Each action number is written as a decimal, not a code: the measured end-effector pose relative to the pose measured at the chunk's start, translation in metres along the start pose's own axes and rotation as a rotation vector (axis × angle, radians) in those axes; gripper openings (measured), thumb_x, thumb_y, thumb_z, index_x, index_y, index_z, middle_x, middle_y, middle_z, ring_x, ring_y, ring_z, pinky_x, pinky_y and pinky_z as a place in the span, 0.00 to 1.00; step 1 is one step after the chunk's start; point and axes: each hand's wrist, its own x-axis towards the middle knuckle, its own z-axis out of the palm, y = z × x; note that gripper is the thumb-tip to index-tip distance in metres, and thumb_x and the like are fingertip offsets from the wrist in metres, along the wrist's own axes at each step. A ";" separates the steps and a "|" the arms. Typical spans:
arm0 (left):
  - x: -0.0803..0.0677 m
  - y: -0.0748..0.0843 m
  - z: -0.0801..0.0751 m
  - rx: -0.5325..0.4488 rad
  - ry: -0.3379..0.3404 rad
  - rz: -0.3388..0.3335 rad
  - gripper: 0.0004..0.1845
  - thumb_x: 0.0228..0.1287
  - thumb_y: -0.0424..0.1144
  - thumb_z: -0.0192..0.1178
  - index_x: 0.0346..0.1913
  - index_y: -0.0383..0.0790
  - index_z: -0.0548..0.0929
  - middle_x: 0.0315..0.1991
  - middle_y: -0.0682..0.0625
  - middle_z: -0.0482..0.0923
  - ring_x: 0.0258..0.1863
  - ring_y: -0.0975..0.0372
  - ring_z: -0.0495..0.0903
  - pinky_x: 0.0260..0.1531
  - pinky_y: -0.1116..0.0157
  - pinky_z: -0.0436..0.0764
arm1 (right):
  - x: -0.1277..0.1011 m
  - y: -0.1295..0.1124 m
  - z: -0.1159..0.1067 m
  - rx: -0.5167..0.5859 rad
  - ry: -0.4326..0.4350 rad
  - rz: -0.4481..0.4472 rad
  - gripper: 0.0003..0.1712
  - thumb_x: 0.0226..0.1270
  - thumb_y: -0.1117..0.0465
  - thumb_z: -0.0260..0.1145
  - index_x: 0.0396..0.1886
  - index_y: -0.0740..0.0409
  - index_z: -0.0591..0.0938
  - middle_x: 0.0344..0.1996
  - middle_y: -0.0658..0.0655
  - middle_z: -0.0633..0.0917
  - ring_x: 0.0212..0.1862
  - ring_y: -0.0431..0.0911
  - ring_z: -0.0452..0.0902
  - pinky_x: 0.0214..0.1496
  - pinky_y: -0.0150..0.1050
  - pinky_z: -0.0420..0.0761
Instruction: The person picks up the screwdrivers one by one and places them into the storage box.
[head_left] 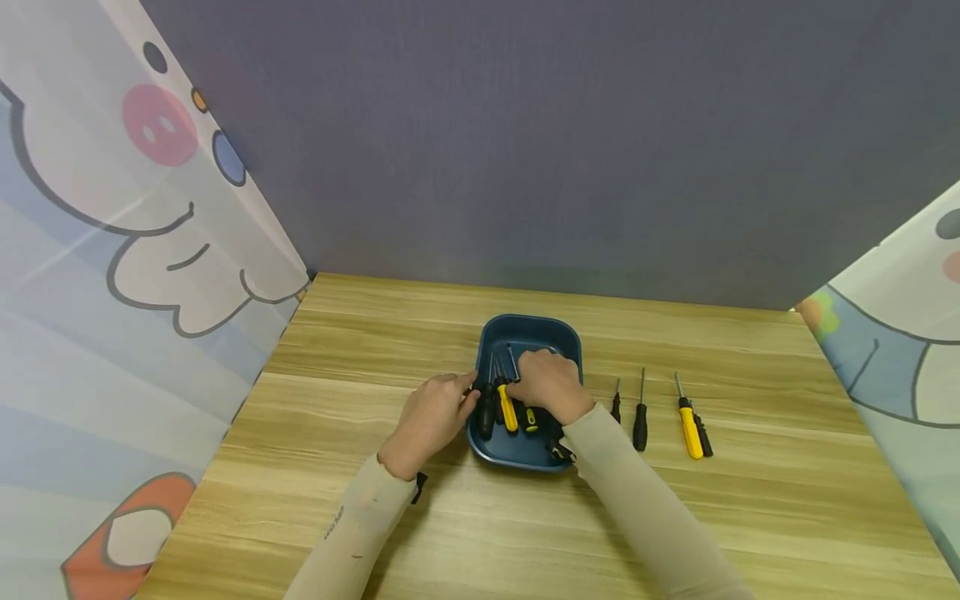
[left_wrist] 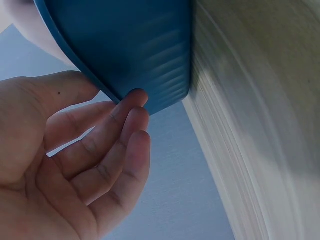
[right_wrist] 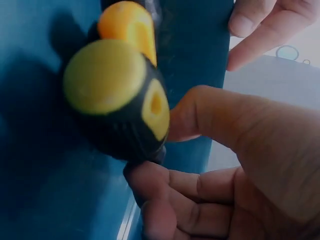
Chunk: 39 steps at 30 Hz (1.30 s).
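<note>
While the thumb and curled fingers of the right hand point(head_left: 551, 385) are closed round the black-and-yellow handle of a screwdriver point(right_wrist: 117, 95), that handle is kept low inside the dark blue rounded plastic tray point(head_left: 564, 335), its butt end being turned toward the right wrist camera. A firm pinch is shown there, with the thumb pressed against the handle's side and the fingers tucked beneath it. Beside this tool, a yellow-handled screwdriver point(head_left: 508, 407) and a black-handled screwdriver point(head_left: 487, 412) are seen lying in the tray, their metal shafts directed toward the far wall. The left hand point(head_left: 431, 417) is laid against the tray's left rim: in the left wrist view the fingers point(left_wrist: 120, 145) are seen nearly straight, their tips touching the blue outer wall under the lip, with the thumb set on the rim; nothing is clasped. The tray is placed near the middle of the light wooden table point(head_left: 337, 350). To its right, apart from it, four more screwdrivers are lined up on the tabletop: a short black one point(head_left: 616, 407), a longer black one point(head_left: 640, 423), a yellow-handled one point(head_left: 690, 429) and a slim black one point(head_left: 702, 433) just beside it.
</note>
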 end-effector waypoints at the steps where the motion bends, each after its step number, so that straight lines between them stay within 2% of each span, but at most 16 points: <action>1: 0.000 0.000 0.000 -0.002 0.001 0.001 0.18 0.71 0.39 0.64 0.59 0.36 0.84 0.39 0.45 0.86 0.29 0.59 0.83 0.21 0.67 0.77 | 0.000 0.000 0.000 -0.001 0.002 0.005 0.27 0.67 0.46 0.68 0.10 0.52 0.76 0.10 0.49 0.69 0.13 0.43 0.66 0.15 0.36 0.66; 6: 0.000 0.000 0.000 -0.008 0.004 0.000 0.18 0.70 0.39 0.64 0.59 0.36 0.84 0.38 0.46 0.86 0.28 0.61 0.82 0.20 0.69 0.75 | -0.001 0.003 0.000 -0.018 0.014 0.019 0.26 0.70 0.48 0.66 0.12 0.53 0.76 0.11 0.50 0.71 0.14 0.44 0.68 0.16 0.37 0.67; 11: 0.000 0.001 0.000 -0.010 0.005 -0.008 0.18 0.70 0.40 0.64 0.59 0.36 0.84 0.39 0.45 0.86 0.27 0.61 0.82 0.19 0.69 0.74 | -0.003 0.004 -0.002 -0.025 0.028 0.011 0.26 0.71 0.49 0.65 0.14 0.54 0.75 0.12 0.51 0.70 0.14 0.44 0.68 0.17 0.36 0.66; 17: -0.001 0.001 0.000 -0.012 0.006 -0.010 0.18 0.70 0.40 0.64 0.59 0.35 0.84 0.40 0.44 0.86 0.28 0.60 0.83 0.21 0.68 0.76 | -0.011 0.003 -0.014 -0.028 0.024 0.018 0.25 0.71 0.48 0.65 0.15 0.54 0.75 0.12 0.51 0.69 0.15 0.44 0.68 0.17 0.36 0.66; 22: 0.000 0.002 -0.001 -0.007 0.008 -0.013 0.18 0.70 0.39 0.64 0.59 0.35 0.84 0.39 0.44 0.86 0.28 0.60 0.82 0.22 0.67 0.77 | -0.023 0.006 -0.023 0.009 0.054 -0.029 0.22 0.71 0.54 0.65 0.17 0.55 0.76 0.11 0.51 0.71 0.14 0.44 0.68 0.15 0.35 0.65; 26: -0.001 0.002 -0.002 -0.002 0.008 -0.013 0.18 0.70 0.39 0.64 0.59 0.35 0.84 0.41 0.44 0.86 0.31 0.58 0.83 0.24 0.65 0.79 | -0.033 0.014 -0.026 0.032 0.092 -0.059 0.20 0.72 0.56 0.65 0.18 0.55 0.75 0.11 0.51 0.72 0.14 0.44 0.68 0.15 0.34 0.63; 33: -0.001 0.003 -0.002 0.000 0.009 -0.014 0.18 0.70 0.39 0.64 0.59 0.35 0.84 0.41 0.43 0.86 0.32 0.58 0.84 0.25 0.64 0.80 | -0.051 0.035 -0.027 -0.002 0.170 -0.057 0.19 0.70 0.55 0.67 0.21 0.53 0.73 0.15 0.50 0.67 0.16 0.43 0.62 0.17 0.35 0.59; 39: -0.001 0.005 -0.002 -0.007 0.007 -0.009 0.17 0.71 0.39 0.64 0.58 0.35 0.84 0.41 0.44 0.86 0.31 0.58 0.84 0.24 0.64 0.79 | -0.065 0.058 -0.027 0.023 0.214 -0.018 0.11 0.70 0.56 0.67 0.30 0.55 0.78 0.24 0.54 0.77 0.20 0.46 0.68 0.20 0.38 0.66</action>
